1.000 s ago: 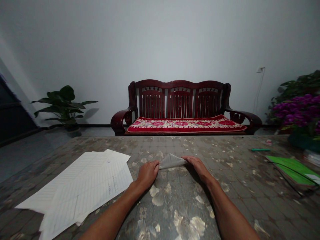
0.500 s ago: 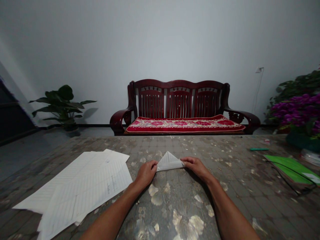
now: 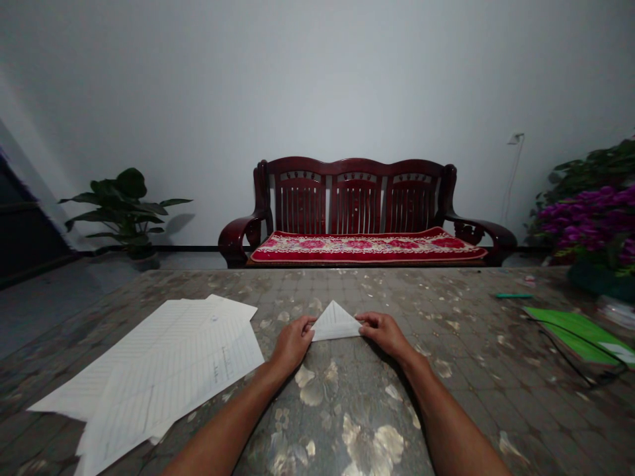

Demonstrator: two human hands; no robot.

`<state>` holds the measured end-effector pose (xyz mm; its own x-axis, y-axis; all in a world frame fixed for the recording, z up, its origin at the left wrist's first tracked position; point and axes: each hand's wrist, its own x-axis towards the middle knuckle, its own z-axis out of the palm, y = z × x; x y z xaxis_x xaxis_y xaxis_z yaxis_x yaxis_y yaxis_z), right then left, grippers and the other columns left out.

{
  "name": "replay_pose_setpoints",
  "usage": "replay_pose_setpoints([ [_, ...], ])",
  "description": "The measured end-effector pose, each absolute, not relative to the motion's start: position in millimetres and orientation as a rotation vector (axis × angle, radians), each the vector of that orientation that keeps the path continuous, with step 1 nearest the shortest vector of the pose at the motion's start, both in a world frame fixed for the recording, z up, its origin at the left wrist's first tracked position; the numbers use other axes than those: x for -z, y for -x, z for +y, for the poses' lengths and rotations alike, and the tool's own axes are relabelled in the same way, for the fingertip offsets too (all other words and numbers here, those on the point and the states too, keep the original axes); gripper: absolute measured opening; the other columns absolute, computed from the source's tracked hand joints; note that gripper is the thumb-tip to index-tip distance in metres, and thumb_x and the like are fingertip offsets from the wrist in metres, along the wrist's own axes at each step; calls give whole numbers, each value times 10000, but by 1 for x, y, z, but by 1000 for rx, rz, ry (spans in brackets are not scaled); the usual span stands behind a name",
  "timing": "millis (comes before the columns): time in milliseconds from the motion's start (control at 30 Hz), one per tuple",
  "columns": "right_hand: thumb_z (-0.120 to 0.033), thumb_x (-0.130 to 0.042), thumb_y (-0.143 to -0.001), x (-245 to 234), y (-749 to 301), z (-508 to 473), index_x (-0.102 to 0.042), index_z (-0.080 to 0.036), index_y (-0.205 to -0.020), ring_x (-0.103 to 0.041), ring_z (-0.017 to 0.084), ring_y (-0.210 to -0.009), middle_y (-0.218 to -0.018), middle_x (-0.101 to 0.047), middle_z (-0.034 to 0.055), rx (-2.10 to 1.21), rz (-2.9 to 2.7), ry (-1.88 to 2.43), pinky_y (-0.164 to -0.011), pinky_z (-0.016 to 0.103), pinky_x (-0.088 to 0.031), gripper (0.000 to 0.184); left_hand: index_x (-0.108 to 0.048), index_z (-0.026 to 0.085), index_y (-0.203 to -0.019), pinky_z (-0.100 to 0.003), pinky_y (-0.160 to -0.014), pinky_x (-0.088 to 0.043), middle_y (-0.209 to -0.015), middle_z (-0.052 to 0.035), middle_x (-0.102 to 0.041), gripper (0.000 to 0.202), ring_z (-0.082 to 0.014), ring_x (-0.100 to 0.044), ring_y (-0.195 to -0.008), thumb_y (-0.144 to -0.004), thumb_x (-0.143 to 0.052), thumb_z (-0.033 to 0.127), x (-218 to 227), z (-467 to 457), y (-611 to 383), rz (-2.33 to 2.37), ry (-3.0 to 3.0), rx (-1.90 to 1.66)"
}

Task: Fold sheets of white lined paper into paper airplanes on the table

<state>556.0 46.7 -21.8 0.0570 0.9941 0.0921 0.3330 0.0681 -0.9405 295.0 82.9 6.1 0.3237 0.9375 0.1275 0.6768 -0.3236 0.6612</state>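
Note:
Between my hands is a small folded paper (image 3: 336,322), white and triangular, its peak pointing away from me and its straight folded edge toward me. My left hand (image 3: 294,340) pinches its left corner between thumb and fingers. At the opposite corner, my right hand (image 3: 385,334) grips the paper the same way. Faint ruled lines show on the upper part of the triangle. The fingertips behind the paper are partly hidden.
Loose lined sheets (image 3: 173,370) lie overlapping at the left of the patterned table (image 3: 342,410). On the right are a green pen (image 3: 514,295), a green booklet (image 3: 578,334) with glasses on it, and purple flowers (image 3: 590,215). Beyond the table stands a wooden bench (image 3: 354,198).
My right hand has shifted slightly left and down along the paper's right corner. The near edge of the folded paper now looks more level.

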Motion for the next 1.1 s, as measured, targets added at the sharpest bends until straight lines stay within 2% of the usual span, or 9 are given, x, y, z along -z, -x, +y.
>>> replay_pose_setpoints([
  [167, -311, -565, -747, 16, -554, 42, -759, -194, -997, -646, 217, -854, -912, -732, 32, -777, -1614, 1444, -778, 304, -478, 337, -670, 174, -1124, -257, -788, -461, -917, -24, -713, 341, -161, -646, -847, -812, -566, 84, -2, 81, -297, 1396, -2118, -721],
  [333, -259, -520, -817, 13, -551, 38, -743, -225, -1074, -627, 206, -909, -940, -695, 52, -467, -1820, 1593, -835, 295, -455, 342, -663, 191, -1079, -296, -896, -462, -1045, -39, -694, 306, -181, -624, -982, -818, -557, 72, 1, 79, -298, 1394, -2215, -726],
  [567, -242, -528, -862, 9, -544, 31, -701, -227, -1139, -599, 224, -977, -1000, -676, 75, -184, -1883, 1832, -881, 318, -441, 326, -672, 206, -1026, -324, -947, -460, -1047, -50, -670, 261, -193, -601, -1046, -843, -538, 78, 6, 77, -297, 1424, -2325, -699],
  [633, -199, -518, -861, 9, -540, 29, -689, -224, -1163, -573, 242, -1075, -1101, -669, 97, -97, -1922, 1815, -951, 355, -426, 348, -674, 203, -1056, -344, -982, -455, -1096, -60, -665, 278, -199, -590, -1086, -857, -525, 79, 11, 78, -297, 1437, -2372, -687],
  [700, -129, -477, -853, 12, -534, 28, -653, -214, -1232, -519, 249, -1215, -1277, -621, 112, -57, -1969, 1734, -1038, 393, -391, 426, -663, 202, -1139, -379, -1049, -425, -1241, -77, -632, 344, -207, -547, -1197, -868, -500, 67, 18, 80, -298, 1385, -2454, -691],
  [800, -64, -397, -856, 21, -523, 28, -579, -204, -1341, -380, 229, -1392, -1454, -506, 96, -79, -2087, 1541, -1148, 438, -301, 536, -578, 232, -1317, -441, -1148, -335, -1458, -63, -508, 494, -203, -412, -1378, -885, -437, 39, 31, 85, -299, 1135, -2590, -650],
  [867, -96, -364, -897, 28, -515, 28, -495, -207, -1420, -341, 201, -1424, -1496, -459, 79, -135, -2175, 1435, -1168, 433, -293, 550, -522, 246, -1381, -478, -1176, -290, -1493, -52, -473, 540, -196, -374, -1413, -899, -401, 37, 36, 87, -299, 999, -2630, -575],
  [967, -248, -399, -955, 35, -509, 27, -383, -155, -1491, -298, 226, -1447, -1543, -370, 122, -147, -2234, 1435, -1183, 454, -278, 544, -508, 210, -1397, -467, -1195, -259, -1494, -68, -467, 511, -193, -376, -1416, -925, -372, 67, 35, 87, -299, 967, -2654, -481],
  [1100, -347, -451, -959, 35, -507, 26, -384, -134, -1489, -301, 255, -1444, -1543, -359, 148, -99, -2259, 1480, -1190, 470, -260, 576, -403, 169, -1467, -433, -1208, -224, -1546, -103, -382, 500, -201, -302, -1453, -968, -396, 194, 24, 76, -300, 965, -2751, -396],
])
